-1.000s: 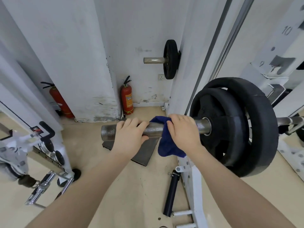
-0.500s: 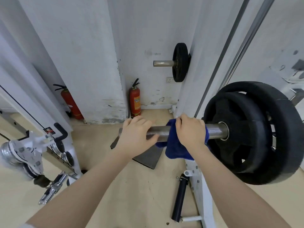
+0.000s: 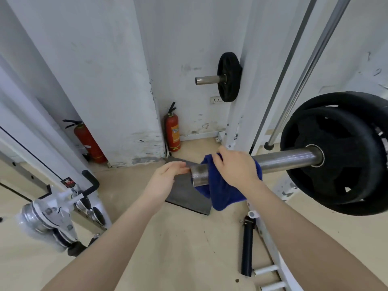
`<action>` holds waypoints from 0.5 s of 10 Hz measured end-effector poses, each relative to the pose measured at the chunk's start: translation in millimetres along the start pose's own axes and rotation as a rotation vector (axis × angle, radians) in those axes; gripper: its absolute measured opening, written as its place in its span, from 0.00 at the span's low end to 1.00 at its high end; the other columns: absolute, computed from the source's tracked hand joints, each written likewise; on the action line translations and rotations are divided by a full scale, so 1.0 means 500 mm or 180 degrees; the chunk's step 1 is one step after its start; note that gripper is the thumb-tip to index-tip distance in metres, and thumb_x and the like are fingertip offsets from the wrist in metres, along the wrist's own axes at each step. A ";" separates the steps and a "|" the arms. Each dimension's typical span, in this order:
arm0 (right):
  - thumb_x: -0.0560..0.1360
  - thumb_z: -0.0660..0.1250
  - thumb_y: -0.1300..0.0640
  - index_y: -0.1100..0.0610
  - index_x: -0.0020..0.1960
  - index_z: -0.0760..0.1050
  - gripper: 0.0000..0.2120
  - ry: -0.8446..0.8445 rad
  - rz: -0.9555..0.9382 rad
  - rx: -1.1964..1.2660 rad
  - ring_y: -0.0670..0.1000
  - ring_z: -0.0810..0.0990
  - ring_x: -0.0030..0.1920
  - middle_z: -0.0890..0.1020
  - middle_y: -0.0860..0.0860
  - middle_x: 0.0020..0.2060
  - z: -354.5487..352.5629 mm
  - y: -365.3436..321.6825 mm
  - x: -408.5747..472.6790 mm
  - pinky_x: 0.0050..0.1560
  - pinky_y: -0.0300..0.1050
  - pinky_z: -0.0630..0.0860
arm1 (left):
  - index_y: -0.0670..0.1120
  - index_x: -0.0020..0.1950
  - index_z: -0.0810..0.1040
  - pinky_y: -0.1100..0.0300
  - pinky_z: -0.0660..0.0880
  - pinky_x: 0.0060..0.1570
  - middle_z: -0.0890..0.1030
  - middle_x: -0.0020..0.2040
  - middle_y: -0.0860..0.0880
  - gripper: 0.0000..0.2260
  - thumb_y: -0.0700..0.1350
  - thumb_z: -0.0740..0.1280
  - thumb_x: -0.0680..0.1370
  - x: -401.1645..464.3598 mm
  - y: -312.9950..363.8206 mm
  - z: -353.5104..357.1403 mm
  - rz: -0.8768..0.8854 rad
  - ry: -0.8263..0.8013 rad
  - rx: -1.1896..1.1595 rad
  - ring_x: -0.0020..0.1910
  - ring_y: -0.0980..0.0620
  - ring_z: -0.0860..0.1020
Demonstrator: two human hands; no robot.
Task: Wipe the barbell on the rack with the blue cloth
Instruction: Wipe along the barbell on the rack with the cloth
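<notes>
The barbell's steel sleeve (image 3: 285, 159) runs from its open end near the centre out to two black weight plates (image 3: 344, 160) at the right. A blue cloth (image 3: 222, 192) is draped over the sleeve near its end and hangs below it. My right hand (image 3: 233, 169) grips the cloth around the sleeve from above. My left hand (image 3: 165, 179) is just left of the sleeve's end, fingers relaxed, fingertips at the rim of the end, holding nothing.
A white rack upright (image 3: 241, 101) carries a small black plate (image 3: 228, 76) on a peg. Two red fire extinguishers (image 3: 173, 131) stand by the wall. A dark mat (image 3: 186, 196) and a black handle (image 3: 247, 246) lie on the floor. A cable machine (image 3: 60, 206) stands at left.
My left hand has let go of the sleeve and moved off its end. My right hand has slid the cloth leftward toward the sleeve's end, baring more steel beside the plates.
</notes>
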State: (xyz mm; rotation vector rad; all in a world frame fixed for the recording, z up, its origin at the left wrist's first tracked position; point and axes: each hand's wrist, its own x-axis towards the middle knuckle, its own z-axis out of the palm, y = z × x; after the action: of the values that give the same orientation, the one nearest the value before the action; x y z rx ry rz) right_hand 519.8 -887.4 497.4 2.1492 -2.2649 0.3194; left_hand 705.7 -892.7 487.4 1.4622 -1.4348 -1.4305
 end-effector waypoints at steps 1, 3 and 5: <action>0.81 0.51 0.54 0.58 0.51 0.72 0.13 -0.0016 0.0408 -0.0233 0.53 0.71 0.34 0.77 0.52 0.35 0.005 -0.045 0.005 0.39 0.46 0.65 | 0.51 0.55 0.78 0.58 0.66 0.60 0.80 0.51 0.60 0.12 0.48 0.57 0.79 0.001 -0.011 -0.045 -0.0020 0.0096 -0.0020 0.58 0.57 0.73; 0.80 0.53 0.54 0.57 0.52 0.70 0.09 -0.0087 -0.0849 -0.0331 0.56 0.78 0.42 0.79 0.52 0.40 0.031 -0.216 -0.025 0.40 0.49 0.65 | 0.52 0.50 0.78 0.56 0.67 0.60 0.80 0.50 0.54 0.10 0.47 0.57 0.79 0.007 -0.021 -0.131 0.0129 0.0381 -0.0065 0.58 0.52 0.74; 0.81 0.53 0.58 0.61 0.57 0.67 0.09 -0.1140 0.0262 0.0763 0.60 0.77 0.48 0.76 0.58 0.49 0.139 -0.231 -0.128 0.41 0.51 0.72 | 0.56 0.43 0.77 0.55 0.68 0.61 0.80 0.53 0.53 0.11 0.47 0.57 0.79 0.011 -0.008 -0.131 0.0443 0.0221 0.0178 0.57 0.53 0.74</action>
State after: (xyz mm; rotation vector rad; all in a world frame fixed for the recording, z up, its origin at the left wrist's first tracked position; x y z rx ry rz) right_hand 647.4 -839.3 436.7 2.4004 -2.6315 0.2322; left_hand 767.8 -912.8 495.7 1.4026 -1.5129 -1.2526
